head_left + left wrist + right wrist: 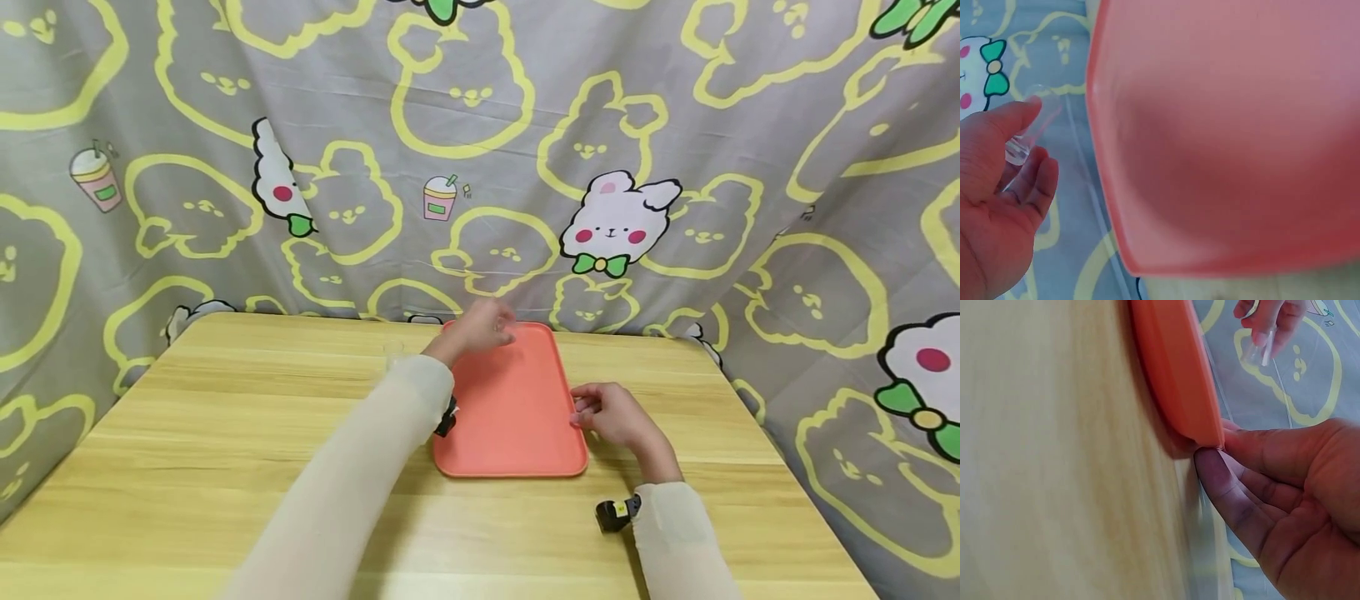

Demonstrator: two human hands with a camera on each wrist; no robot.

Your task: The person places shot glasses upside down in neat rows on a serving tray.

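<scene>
Holding clear cup [1036, 128], plain only in wrist views: left hand [999, 194]

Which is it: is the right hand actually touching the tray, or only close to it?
Touching. The right wrist view shows it: the right hand pinches the edge of the tray, with a fingertip right against it.

Your left hand [480, 327] looks blurry in the head view, and you can hardly see the clear cup [1047, 115] there. In the left wrist view, your thumb and fingers hide some of that cup. Your left sleeve [337, 483] covers a bit of the tray's [517, 417] left edge. A see-through thing [393, 351] beside it is too faint to name. The right wrist view cuts off your right hand [1297, 494].
</scene>
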